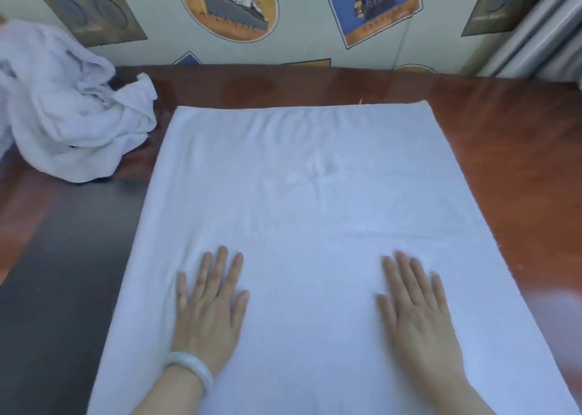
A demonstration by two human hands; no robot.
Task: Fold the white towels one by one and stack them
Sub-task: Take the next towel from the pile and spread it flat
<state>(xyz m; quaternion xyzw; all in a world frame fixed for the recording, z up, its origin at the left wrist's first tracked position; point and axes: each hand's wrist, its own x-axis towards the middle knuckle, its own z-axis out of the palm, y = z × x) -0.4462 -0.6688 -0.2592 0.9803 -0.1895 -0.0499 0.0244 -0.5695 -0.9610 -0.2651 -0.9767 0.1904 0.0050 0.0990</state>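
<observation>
A large white towel (308, 194) lies spread flat on the wooden table (519, 150), reaching from near the wall to the near edge of the view. My left hand (209, 304), with a pale bangle on its wrist, presses flat on the towel's near left part, fingers straight. My right hand (415, 307) lies flat on the near right part, fingers straight and slightly blurred. A crumpled heap of white towels (66, 106) sits at the far left of the table.
A wall with ship and train posters (226, 5) stands right behind the table. Grey curtain folds (541, 33) hang at the far right. A dark strip of the table (63, 257) runs left of the spread towel.
</observation>
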